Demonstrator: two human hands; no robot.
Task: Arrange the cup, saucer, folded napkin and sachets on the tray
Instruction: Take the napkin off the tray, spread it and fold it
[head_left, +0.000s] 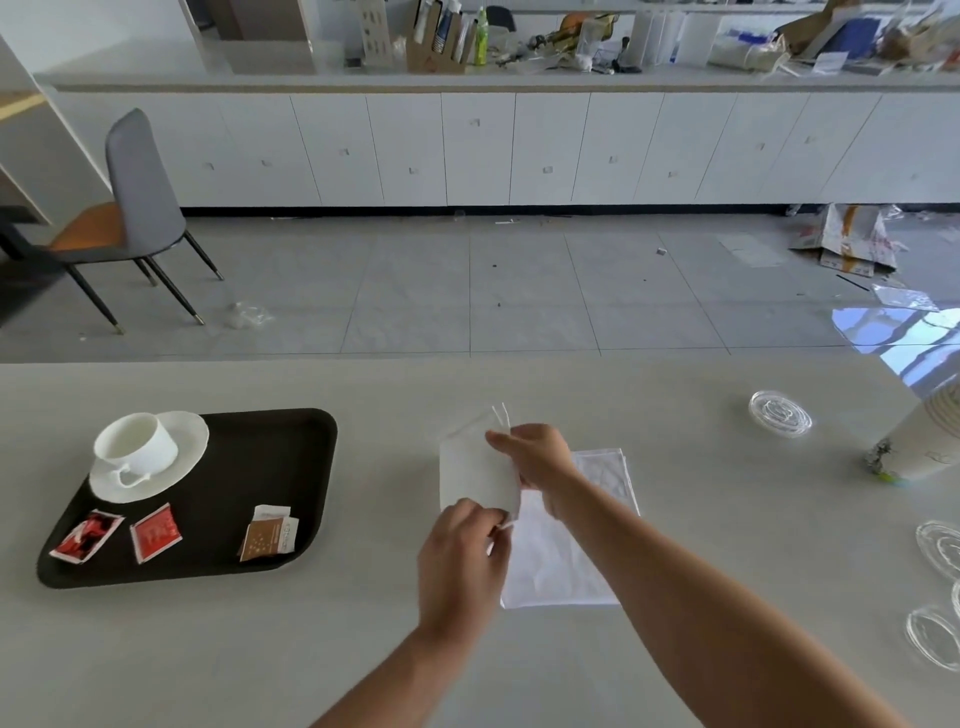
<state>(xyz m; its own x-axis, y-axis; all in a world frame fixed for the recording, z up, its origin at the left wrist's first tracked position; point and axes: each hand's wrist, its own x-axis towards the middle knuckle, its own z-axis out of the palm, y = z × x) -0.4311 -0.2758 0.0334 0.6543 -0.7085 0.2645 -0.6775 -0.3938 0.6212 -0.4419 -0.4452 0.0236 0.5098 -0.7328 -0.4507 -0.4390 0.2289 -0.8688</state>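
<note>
A black tray lies at the left of the table. On its far left corner a white cup stands on a white saucer. Two red sachets and a brown sachet lie along the tray's near side. To the right of the tray, both hands hold a white napkin lifted off the table. My left hand pinches its near edge and my right hand grips its far right edge. More white napkins lie flat beneath my right forearm.
Clear plastic lids and a stack of paper cups on its side lie at the table's right. A grey chair stands on the floor beyond the table. White cabinets and a cluttered counter run along the back.
</note>
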